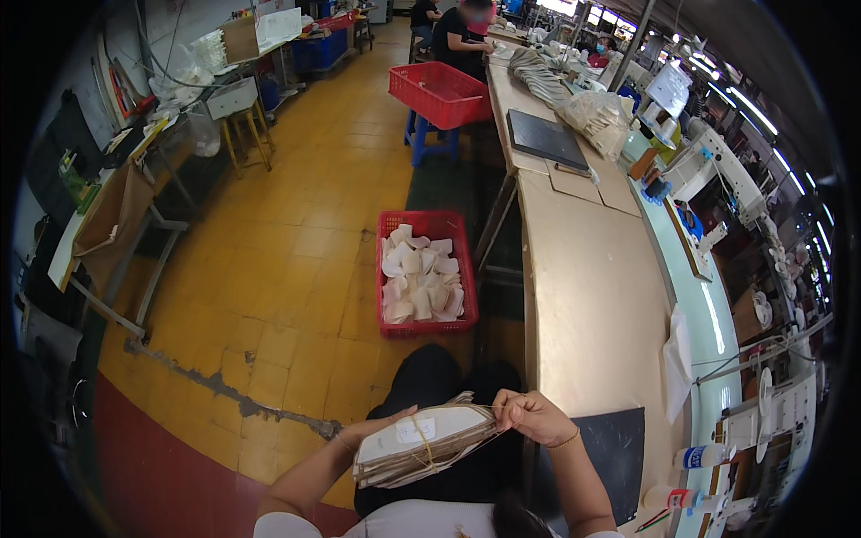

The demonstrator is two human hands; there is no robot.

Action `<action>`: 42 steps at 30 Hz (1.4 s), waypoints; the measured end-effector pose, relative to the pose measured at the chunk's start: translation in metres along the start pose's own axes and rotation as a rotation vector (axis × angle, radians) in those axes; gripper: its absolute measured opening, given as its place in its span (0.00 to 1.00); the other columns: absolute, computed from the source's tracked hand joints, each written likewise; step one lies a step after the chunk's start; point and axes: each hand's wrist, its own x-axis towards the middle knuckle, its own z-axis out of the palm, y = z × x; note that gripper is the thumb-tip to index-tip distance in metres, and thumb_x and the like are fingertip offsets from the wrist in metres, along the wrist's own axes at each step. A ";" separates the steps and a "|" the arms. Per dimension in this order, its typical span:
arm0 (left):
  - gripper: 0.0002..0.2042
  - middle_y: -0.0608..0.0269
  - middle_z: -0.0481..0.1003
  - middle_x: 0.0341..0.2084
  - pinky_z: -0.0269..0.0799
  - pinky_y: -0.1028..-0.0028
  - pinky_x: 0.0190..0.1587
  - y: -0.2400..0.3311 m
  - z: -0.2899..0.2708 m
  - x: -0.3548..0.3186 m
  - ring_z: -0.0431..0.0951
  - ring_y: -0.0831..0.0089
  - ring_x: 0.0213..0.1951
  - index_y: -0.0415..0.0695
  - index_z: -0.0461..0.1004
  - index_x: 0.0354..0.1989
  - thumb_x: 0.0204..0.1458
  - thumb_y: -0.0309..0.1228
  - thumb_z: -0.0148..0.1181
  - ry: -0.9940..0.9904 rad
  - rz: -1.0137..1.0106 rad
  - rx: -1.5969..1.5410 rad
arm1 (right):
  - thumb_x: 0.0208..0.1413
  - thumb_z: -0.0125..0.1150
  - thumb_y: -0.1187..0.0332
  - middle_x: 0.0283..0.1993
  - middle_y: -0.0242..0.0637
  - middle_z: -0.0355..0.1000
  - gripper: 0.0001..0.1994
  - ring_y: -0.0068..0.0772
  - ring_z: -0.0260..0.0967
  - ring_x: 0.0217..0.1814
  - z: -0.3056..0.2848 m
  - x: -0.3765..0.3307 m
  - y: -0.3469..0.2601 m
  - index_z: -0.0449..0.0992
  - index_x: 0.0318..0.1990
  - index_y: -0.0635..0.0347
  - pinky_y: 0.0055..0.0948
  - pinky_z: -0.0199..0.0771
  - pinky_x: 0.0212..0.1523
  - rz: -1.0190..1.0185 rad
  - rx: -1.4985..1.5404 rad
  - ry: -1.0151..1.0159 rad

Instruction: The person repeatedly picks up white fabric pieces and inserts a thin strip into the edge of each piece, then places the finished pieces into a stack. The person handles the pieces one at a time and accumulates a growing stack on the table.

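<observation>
Over my lap lies a bundle of flat, curved pieces, white on top with beige layers below and a small label on the uppermost one. A thin yellow band runs around its middle. My left hand grips the bundle along its far left side, the fingers partly hidden beneath it. At the right end, the fingertips of my right hand are pinched together on a thin yellowish strand, which stretches back to the bundle's edge.
Ahead on the yellow floor stands a red crate filled with pale cut pieces. To my right runs a long tan table with a black mat, bottles and sewing machines beyond. Another red crate rests on a blue stool.
</observation>
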 end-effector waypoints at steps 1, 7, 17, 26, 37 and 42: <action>0.28 0.56 0.75 0.46 0.74 0.73 0.47 0.003 -0.012 0.009 0.77 0.73 0.44 0.40 0.69 0.55 0.57 0.53 0.50 -0.033 0.012 -0.009 | 0.62 0.52 0.62 0.36 0.34 0.65 0.13 0.23 0.65 0.33 0.000 0.010 0.001 0.75 0.29 0.60 0.25 0.69 0.43 -0.021 0.074 0.005; 0.31 0.60 0.73 0.51 0.68 0.77 0.52 0.047 -0.053 0.031 0.74 0.75 0.47 0.40 0.66 0.58 0.60 0.55 0.42 -0.045 0.057 0.015 | 0.65 0.46 0.63 0.25 0.30 0.63 0.13 0.20 0.60 0.26 -0.020 0.068 -0.009 0.72 0.44 0.63 0.27 0.70 0.36 0.315 0.334 0.147; 0.35 0.55 0.67 0.54 0.62 0.74 0.57 0.161 -0.071 0.074 0.66 0.72 0.55 0.38 0.57 0.63 0.59 0.58 0.42 0.058 0.191 0.452 | 0.58 0.59 0.70 0.29 0.26 0.65 0.19 0.13 0.58 0.21 -0.038 0.208 -0.065 0.69 0.56 0.64 0.15 0.62 0.22 0.355 -0.168 0.273; 0.29 0.58 0.70 0.47 0.64 0.74 0.53 0.292 -0.003 0.097 0.67 0.73 0.49 0.40 0.68 0.52 0.61 0.56 0.39 0.131 0.248 0.636 | 0.57 0.58 0.60 0.23 0.40 0.69 0.18 0.35 0.69 0.24 -0.041 0.267 -0.162 0.71 0.50 0.63 0.31 0.69 0.29 0.141 -0.694 0.059; 0.40 0.56 0.67 0.56 0.63 0.72 0.57 0.357 0.081 -0.027 0.67 0.70 0.56 0.41 0.60 0.62 0.57 0.65 0.29 0.015 0.334 0.236 | 0.56 0.58 0.63 0.29 0.44 0.74 0.13 0.44 0.74 0.31 0.037 0.289 -0.309 0.75 0.38 0.65 0.35 0.74 0.33 -0.255 -1.116 -0.010; 0.36 0.56 0.68 0.55 0.65 0.72 0.56 0.344 0.061 -0.049 0.70 0.69 0.53 0.38 0.60 0.61 0.60 0.59 0.28 0.031 0.523 0.156 | 0.56 0.56 0.64 0.30 0.45 0.74 0.11 0.45 0.74 0.32 0.085 0.316 -0.313 0.75 0.36 0.64 0.37 0.74 0.35 -0.256 -1.187 -0.183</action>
